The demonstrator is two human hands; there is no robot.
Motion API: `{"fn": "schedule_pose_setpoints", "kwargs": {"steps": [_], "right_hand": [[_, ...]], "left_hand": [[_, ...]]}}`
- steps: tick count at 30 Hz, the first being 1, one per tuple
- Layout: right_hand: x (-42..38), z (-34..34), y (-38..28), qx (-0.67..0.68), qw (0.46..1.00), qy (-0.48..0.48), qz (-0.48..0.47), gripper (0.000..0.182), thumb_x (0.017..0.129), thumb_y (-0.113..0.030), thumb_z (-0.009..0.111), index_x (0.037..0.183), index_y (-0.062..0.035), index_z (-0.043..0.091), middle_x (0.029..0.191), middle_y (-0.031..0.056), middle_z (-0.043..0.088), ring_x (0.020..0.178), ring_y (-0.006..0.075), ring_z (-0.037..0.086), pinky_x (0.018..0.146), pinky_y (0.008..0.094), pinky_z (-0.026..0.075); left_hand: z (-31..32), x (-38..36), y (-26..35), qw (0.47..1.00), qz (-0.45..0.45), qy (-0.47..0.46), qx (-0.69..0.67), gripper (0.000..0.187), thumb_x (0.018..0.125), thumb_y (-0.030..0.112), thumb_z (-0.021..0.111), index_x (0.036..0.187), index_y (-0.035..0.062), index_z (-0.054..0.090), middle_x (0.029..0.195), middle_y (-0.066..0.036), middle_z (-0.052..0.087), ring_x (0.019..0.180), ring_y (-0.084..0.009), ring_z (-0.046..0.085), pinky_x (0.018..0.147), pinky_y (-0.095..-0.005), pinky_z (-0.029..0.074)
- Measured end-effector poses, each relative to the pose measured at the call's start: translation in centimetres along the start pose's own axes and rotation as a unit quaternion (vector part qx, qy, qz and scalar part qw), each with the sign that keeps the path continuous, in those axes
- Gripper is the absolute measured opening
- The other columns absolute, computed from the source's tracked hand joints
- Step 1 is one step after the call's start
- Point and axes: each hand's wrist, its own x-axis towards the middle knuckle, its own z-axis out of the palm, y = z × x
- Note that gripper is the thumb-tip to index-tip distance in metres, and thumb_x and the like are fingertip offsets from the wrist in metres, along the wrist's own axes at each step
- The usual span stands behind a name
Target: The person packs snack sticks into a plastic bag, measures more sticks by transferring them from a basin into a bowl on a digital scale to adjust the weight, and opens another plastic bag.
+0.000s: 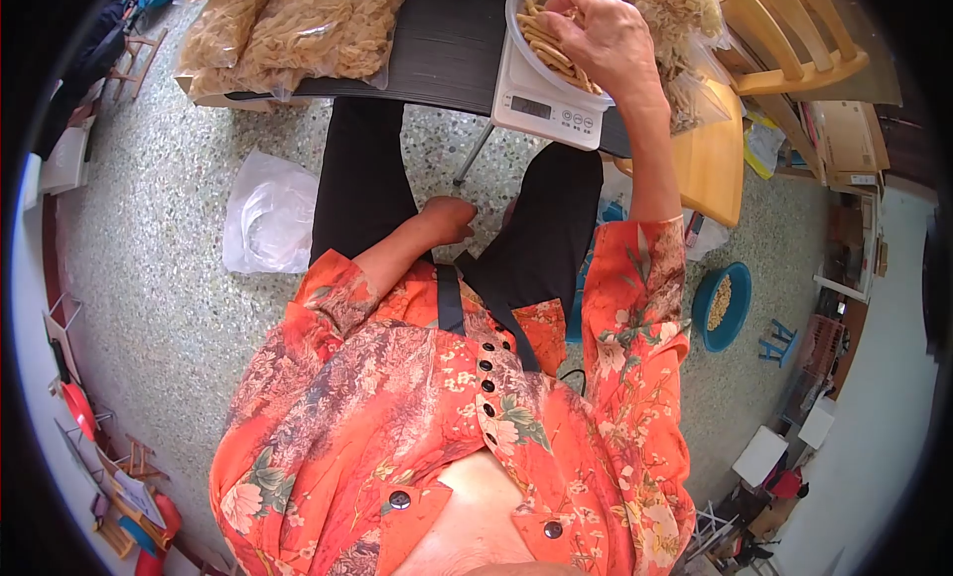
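Note:
My right hand point(601, 42) reaches into a clear plastic tub point(513, 25) of tan, stick-shaped pieces point(548, 52). Its fingers are bent and pressed together over the pieces; what lies between the fingertips is hidden. Beneath the tub is a white digital scale point(549, 126), its display and buttons turned toward me. The digits are too faint to read. Between my thighs hangs my left hand point(450, 221), fingers curled inward, with nothing visible in it.
Filled clear bags point(323, 25) lie on the dark table point(447, 45) at the left, and another bag point(677, 30) stands at the right. A wooden chair point(715, 169) is beside the table. A white plastic bag point(270, 214) and a blue basin point(722, 308) rest on the floor.

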Motion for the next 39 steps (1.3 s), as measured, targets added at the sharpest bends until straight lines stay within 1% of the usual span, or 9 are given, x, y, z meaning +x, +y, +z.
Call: {"fn": "schedule_pose_setpoints", "kwargs": {"steps": [2,13,16,19,20,21,24,27,39], "right_hand": [[0.3,0.8,0.3,-0.028,1.000,-0.006,0.007,0.020,0.077,-0.021,0.065,0.082,-0.0018,0.067,0.079,0.0187,0.066,0.079,0.0342,0.065,0.071,0.0418,0.051],[-0.1,1.1,-0.1,0.017,0.999,0.029,0.005,0.017,0.078,-0.018,0.065,0.081,-0.0013,0.067,0.077,0.0185,0.066,0.072,0.0322,0.065,0.067,0.0415,0.050],[-1.1,-0.6,-0.4,0.127,0.985,0.043,0.110,0.016,0.081,-0.017,0.066,0.087,-0.0034,0.069,0.077,0.0175,0.068,0.072,0.0298,0.066,0.066,0.0415,0.050],[-3.9,-1.9,0.8,0.355,0.908,0.110,0.192,0.016,0.089,-0.025,0.065,0.090,-0.0102,0.071,0.080,0.0085,0.071,0.069,0.0292,0.066,0.063,0.0413,0.051],[-5.7,-2.3,1.0,0.620,0.765,0.103,0.139,0.014,0.090,-0.020,0.065,0.097,-0.0081,0.067,0.079,0.0045,0.062,0.061,0.0163,0.051,0.054,0.0299,0.041],[-7.3,-2.3,0.9,0.828,0.549,0.085,0.073,0.017,0.091,-0.015,0.065,0.105,-0.0061,0.062,0.078,0.0006,0.053,0.052,0.0034,0.036,0.044,0.0185,0.032],[-11.6,0.2,-0.3,0.872,0.479,0.103,-0.005,0.021,0.091,-0.016,0.064,0.107,-0.0031,0.059,0.090,0.0046,0.051,0.051,0.0038,0.033,0.044,0.0180,0.032],[-15.7,3.6,-1.4,0.881,0.445,0.136,0.090,0.027,0.089,-0.020,0.068,0.102,0.0012,0.057,0.105,0.0114,0.050,0.051,0.0019,0.034,0.043,0.0169,0.032],[-19.3,9.9,-2.6,0.875,0.408,0.093,0.244,0.025,0.093,-0.016,0.061,0.111,0.0011,0.058,0.090,0.0070,0.056,0.051,0.0021,0.036,0.042,0.0158,0.032]], "left_hand": [[-0.2,-0.1,0.0,1.000,0.007,0.014,-0.008,0.029,0.077,0.030,0.069,0.094,0.0059,0.066,0.093,-0.016,0.067,0.093,-0.0344,0.065,0.078,-0.0459,0.052],[-0.3,-0.1,0.3,1.000,-0.006,-0.003,-0.003,0.029,0.078,0.031,0.070,0.095,0.0069,0.066,0.094,-0.016,0.067,0.095,-0.0341,0.065,0.079,-0.0458,0.052],[-0.2,-0.3,0.3,1.000,-0.005,0.000,-0.002,0.029,0.077,0.031,0.070,0.094,0.0067,0.067,0.094,-0.016,0.067,0.094,-0.0340,0.065,0.078,-0.0458,0.052],[0.0,0.0,0.2,1.000,0.000,0.002,0.000,0.029,0.077,0.031,0.071,0.093,0.0061,0.067,0.093,-0.016,0.068,0.093,-0.0340,0.065,0.078,-0.0458,0.052],[0.2,0.1,0.1,1.000,0.000,0.004,-0.001,0.029,0.077,0.031,0.071,0.092,0.0059,0.067,0.093,-0.015,0.068,0.093,-0.0339,0.065,0.077,-0.0459,0.052],[0.1,0.0,0.2,1.000,-0.001,0.004,-0.001,0.029,0.077,0.031,0.071,0.092,0.0059,0.067,0.093,-0.015,0.068,0.093,-0.0339,0.065,0.077,-0.0459,0.052],[-0.1,-0.3,0.3,1.000,0.012,0.005,0.005,0.030,0.077,0.030,0.071,0.092,0.0054,0.067,0.093,-0.016,0.067,0.093,-0.0341,0.065,0.077,-0.0461,0.052],[0.1,-0.2,0.4,1.000,0.011,-0.002,0.005,0.030,0.077,0.030,0.071,0.092,0.0052,0.067,0.092,-0.016,0.067,0.091,-0.0344,0.065,0.076,-0.0463,0.052],[0.1,-0.3,0.1,1.000,-0.005,-0.019,-0.008,0.028,0.076,0.029,0.069,0.092,0.0058,0.067,0.091,-0.016,0.068,0.091,-0.0341,0.066,0.076,-0.0465,0.052]]}}
